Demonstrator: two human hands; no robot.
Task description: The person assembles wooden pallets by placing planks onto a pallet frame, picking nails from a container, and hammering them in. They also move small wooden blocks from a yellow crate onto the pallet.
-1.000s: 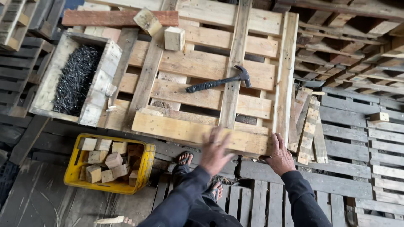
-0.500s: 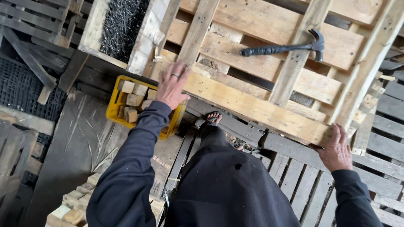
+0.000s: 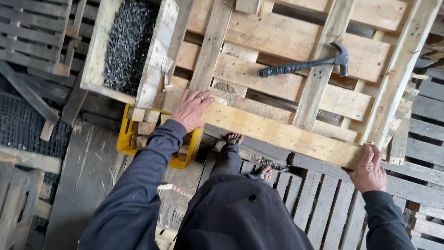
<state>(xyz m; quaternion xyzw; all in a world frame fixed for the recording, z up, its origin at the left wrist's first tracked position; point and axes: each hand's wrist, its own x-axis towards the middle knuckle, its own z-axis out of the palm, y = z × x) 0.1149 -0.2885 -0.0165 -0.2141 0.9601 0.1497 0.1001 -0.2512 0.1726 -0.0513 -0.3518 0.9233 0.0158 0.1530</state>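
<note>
Looking down from my head, my left hand (image 3: 193,109) lies flat, fingers spread, on the near-left corner of the pale front board (image 3: 282,132) of the wooden pallet (image 3: 296,44) I am standing at; nothing is closed inside that hand, it only presses on the wood. My right hand (image 3: 368,170) curls round the other end of the same board, fingers over its top edge and palm against its near face, so it has a real hold there. The board runs slantwise between my two hands, lying across the pallet's upright slats, with my sandalled feet (image 3: 249,155) just under its near edge. A black hammer (image 3: 305,66) lies loose on the slats beyond, well apart from both hands. Up to the left sits a wooden box of dark nails (image 3: 127,44), and beside my left wrist a yellow crate (image 3: 126,139) of small wood blocks rests on the floor. As I judge it, the risk is in the uneven hold: the flat left palm could slide off the corner if the pallet shifts, dropping that edge toward my bare toes. Any tilt could also send the hammer sliding down between the slats, and the rough, splintery timber could bite my fingers.
</note>
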